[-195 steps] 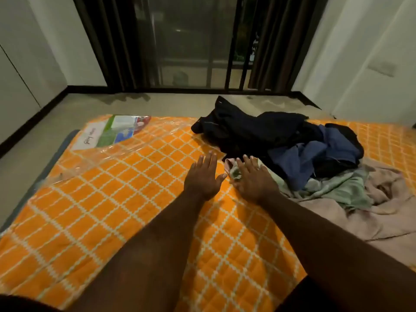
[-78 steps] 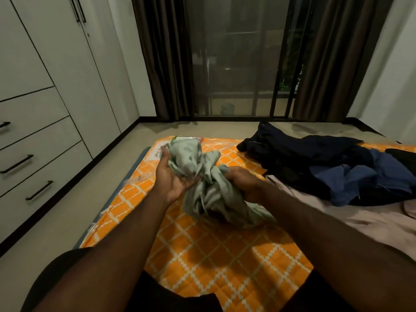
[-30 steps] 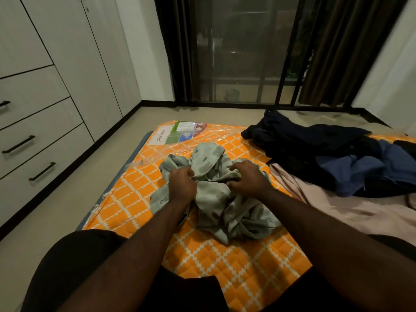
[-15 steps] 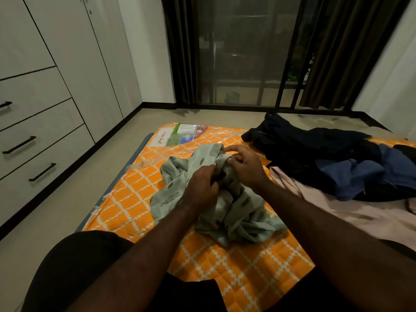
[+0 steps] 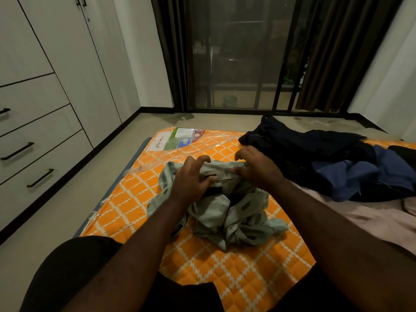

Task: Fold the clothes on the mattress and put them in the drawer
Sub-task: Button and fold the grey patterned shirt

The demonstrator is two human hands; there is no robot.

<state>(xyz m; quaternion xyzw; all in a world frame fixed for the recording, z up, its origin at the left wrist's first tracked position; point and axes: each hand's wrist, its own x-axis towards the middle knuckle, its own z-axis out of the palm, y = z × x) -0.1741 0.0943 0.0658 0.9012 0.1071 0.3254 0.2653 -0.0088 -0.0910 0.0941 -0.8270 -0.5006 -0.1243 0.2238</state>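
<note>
A crumpled pale green patterned garment (image 5: 234,212) lies on the orange checked mattress (image 5: 236,273) in front of me. My left hand (image 5: 191,179) pinches its upper edge on the left, and my right hand (image 5: 256,167) pinches the same edge on the right, stretching the fabric between them. More clothes sit at the right: a dark navy garment (image 5: 299,145), a blue garment (image 5: 355,176) and a pinkish-beige cloth (image 5: 360,219). White drawers (image 5: 33,140) with black handles stand along the left wall.
A printed label (image 5: 177,139) lies under plastic wrap at the mattress's far left corner. Beige floor runs between the mattress and the drawers. Dark curtains (image 5: 326,52) and a glass sliding door (image 5: 236,52) stand beyond. My dark-clad knee (image 5: 74,273) is at the bottom left.
The green garment was pulled from the pile and brought in front of me. In the last half second my hands moved apart along its upper edge, stretching it.
</note>
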